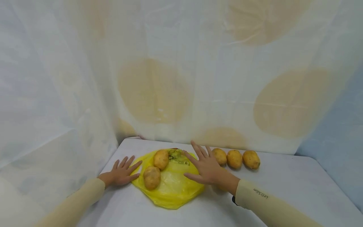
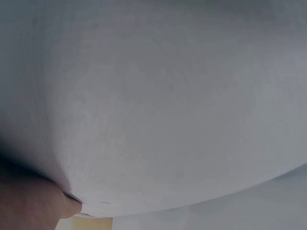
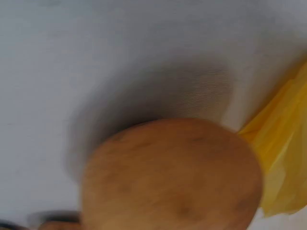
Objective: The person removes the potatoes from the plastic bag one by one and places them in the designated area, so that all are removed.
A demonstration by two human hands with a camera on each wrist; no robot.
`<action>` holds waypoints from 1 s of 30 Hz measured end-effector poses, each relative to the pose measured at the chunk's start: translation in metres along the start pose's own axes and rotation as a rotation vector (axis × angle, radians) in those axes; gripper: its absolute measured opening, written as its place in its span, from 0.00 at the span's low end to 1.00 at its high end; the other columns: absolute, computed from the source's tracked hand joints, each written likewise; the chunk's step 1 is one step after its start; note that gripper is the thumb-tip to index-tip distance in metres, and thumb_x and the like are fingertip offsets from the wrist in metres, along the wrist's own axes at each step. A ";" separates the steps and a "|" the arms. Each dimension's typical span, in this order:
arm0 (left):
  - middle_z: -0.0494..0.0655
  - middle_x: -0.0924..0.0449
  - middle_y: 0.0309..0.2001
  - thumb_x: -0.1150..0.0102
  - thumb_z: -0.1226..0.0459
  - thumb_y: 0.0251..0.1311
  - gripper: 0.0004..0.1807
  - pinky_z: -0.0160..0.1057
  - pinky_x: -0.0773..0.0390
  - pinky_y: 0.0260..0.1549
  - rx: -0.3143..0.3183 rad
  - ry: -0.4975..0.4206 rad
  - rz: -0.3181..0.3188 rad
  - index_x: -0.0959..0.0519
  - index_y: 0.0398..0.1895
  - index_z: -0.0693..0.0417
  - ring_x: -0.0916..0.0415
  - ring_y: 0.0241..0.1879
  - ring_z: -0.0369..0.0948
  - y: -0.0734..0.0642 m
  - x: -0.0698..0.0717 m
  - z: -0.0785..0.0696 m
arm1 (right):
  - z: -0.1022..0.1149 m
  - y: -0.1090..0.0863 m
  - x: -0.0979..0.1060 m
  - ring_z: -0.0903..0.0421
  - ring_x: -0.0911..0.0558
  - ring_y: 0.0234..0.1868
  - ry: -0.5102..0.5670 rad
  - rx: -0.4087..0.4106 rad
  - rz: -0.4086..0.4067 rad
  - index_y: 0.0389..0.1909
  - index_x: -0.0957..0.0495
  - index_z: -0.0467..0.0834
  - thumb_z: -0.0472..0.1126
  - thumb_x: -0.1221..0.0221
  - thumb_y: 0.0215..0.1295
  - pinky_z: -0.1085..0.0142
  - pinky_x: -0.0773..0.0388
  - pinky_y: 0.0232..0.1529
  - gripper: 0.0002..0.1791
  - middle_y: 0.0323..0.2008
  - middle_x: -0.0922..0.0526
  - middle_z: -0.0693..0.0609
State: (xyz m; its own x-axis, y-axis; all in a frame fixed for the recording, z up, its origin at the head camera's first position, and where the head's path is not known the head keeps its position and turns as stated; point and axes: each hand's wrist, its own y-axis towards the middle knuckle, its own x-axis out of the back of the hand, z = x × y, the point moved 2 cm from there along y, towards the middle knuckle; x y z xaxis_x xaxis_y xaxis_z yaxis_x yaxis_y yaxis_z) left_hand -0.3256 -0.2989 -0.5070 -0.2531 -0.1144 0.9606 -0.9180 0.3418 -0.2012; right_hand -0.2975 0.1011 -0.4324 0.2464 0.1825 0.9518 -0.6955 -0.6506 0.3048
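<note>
- The left hand [image 1: 121, 172] is spread wide, its fingers [image 1: 135, 167] straight and gripping nothing; index finger and thumb reach over the left edge of the yellow bag [image 1: 173, 192], though contact cannot be told.
- The right hand [image 1: 206, 168] is also splayed, fingers [image 1: 191, 158] straight and holding nothing, above the bag's right side.
- Two potatoes touch each other on the bag's left part: the upper potato [image 1: 161, 159] and, nearer the person, the lower potato [image 1: 152, 178].
- Beyond them, printed marks [image 1: 181, 162] show on the bag's far part.
- Just right of the bag lies a half-hidden potato [image 3: 172, 182]; in the head view the right hand and wrist block most of it.
- Off the bag's far right side, three potatoes [image 1: 234, 159] sit in a row.
- The white-covered bench [image 1: 283, 186] carries everything; behind the bag hangs a pale sheet [image 1: 221, 78] with beige circles.
</note>
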 end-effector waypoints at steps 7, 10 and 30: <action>0.60 0.66 0.80 0.67 0.29 0.65 0.43 0.72 0.75 0.65 -0.008 -0.019 0.029 0.52 0.79 0.35 0.70 0.76 0.67 -0.004 0.002 -0.005 | 0.021 0.017 -0.005 0.44 0.54 0.79 0.061 0.015 0.050 0.79 0.53 0.56 0.73 0.57 0.67 0.34 0.59 0.72 0.45 0.80 0.72 0.46; 0.59 0.68 0.80 0.67 0.29 0.65 0.44 0.72 0.75 0.66 -0.008 -0.016 0.034 0.53 0.79 0.35 0.71 0.76 0.66 -0.003 0.000 -0.005 | 0.029 0.020 -0.006 0.45 0.53 0.79 0.073 0.008 0.091 0.79 0.54 0.58 0.74 0.59 0.67 0.34 0.60 0.72 0.44 0.80 0.73 0.47; 0.59 0.66 0.80 0.67 0.28 0.64 0.44 0.72 0.72 0.66 -0.002 -0.008 0.010 0.52 0.79 0.34 0.70 0.77 0.66 -0.009 -0.003 0.011 | 0.092 0.050 -0.021 0.44 0.52 0.79 0.181 0.088 0.197 0.79 0.61 0.65 0.77 0.61 0.65 0.32 0.53 0.70 0.46 0.79 0.79 0.50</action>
State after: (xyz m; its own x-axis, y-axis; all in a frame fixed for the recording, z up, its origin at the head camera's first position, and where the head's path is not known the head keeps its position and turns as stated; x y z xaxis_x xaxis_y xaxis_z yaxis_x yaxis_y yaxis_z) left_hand -0.3198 -0.3115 -0.5100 -0.2651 -0.1185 0.9569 -0.9146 0.3451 -0.2106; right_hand -0.2748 -0.0031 -0.4401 -0.0175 0.1696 0.9854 -0.6547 -0.7468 0.1169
